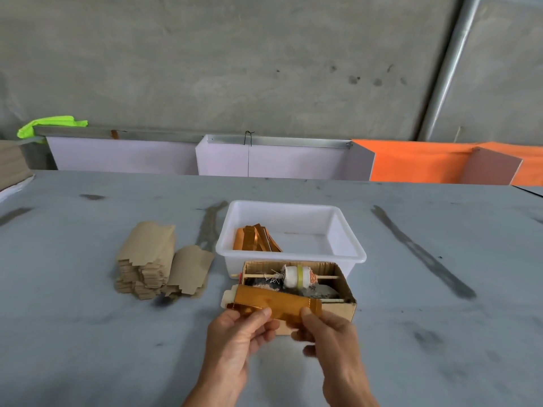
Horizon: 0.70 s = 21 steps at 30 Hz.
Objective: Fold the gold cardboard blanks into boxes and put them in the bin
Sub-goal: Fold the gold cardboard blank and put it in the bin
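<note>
Both hands hold one shiny gold cardboard blank (274, 304), partly folded into a long flat sleeve, lying crosswise just above the worktop. Left hand (235, 336) pinches the blank's near-left edge, thumb on top, fingers curled under. Right hand (329, 333) pinches the near-right part the same way, thumb on the gold face, other fingers tucked below. So each grip is pressed together on the blank, neither spread. A pale flap sticks out at the blank's left end.

Directly behind the grip, touching or nearly touching the blank: small open brown corrugated cardboard box (346, 286) with a white roll with a yellow-green band (296, 277) on a thin wooden stick across it; dark stuff beneath, can't tell what.

Just beyond that box: white rectangular plastic bin (346, 230), with a few gold folded boxes (254, 239) leaning in its left part.

Left of the grip and a bit further away: stack of flat blanks, plain brown side up (147, 259), with one more loose brown blank (191, 270) leaning at its right side. Well apart from the hands.

All on a grey scuffed worktop (88, 333) with dark streaks. Far edge of worktop: pale lilac panels (123, 155), orange panels (417, 161) to the right, a neon green cloth (50, 124) at far left. Grey concrete wall behind.
</note>
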Motion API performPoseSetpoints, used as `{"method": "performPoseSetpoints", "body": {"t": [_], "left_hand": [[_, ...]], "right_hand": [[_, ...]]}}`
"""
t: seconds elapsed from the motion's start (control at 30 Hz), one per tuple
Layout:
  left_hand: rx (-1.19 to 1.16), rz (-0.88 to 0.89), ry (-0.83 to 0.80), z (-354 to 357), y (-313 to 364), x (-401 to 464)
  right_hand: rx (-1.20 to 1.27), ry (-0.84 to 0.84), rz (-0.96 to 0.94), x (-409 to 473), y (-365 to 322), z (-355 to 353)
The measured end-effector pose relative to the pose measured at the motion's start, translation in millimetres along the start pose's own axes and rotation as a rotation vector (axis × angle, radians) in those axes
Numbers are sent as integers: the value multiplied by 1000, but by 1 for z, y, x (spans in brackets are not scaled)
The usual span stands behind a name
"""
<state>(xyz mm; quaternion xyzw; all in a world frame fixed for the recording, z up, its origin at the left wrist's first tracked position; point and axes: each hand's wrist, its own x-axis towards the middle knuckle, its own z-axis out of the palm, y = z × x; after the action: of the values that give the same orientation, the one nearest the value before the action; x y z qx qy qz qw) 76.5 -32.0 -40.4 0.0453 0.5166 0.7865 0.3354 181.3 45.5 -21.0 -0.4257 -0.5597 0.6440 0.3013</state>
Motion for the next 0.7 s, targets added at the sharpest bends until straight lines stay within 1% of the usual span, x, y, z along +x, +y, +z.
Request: {"method": "performPoseSetpoints", "body": {"t": [0.07, 0.13, 0.23, 0.3, 0.53, 0.63, 0.7], "left_hand": [[-2, 29, 30, -2, 3, 3], [13, 54, 48, -4, 5, 5], [27, 64, 52, -8, 6, 6], [27, 64, 51, -10, 7, 6], [25, 80, 50, -19, 13, 4], [20, 86, 40, -21, 16, 2], [21, 91, 34, -20, 18, 0]], "right_hand": [[-301, 145, -260, 10, -8, -6], [-546, 229, -416, 23, -17, -11], [-888, 232, -432, 48, -23, -11], [-1031, 190, -406, 59, -24, -5], [-1208, 50, -315, 76, -27, 9], [-1138, 36, -215, 80, -25, 11], [-1090, 57, -167, 82, -24, 12]]}}
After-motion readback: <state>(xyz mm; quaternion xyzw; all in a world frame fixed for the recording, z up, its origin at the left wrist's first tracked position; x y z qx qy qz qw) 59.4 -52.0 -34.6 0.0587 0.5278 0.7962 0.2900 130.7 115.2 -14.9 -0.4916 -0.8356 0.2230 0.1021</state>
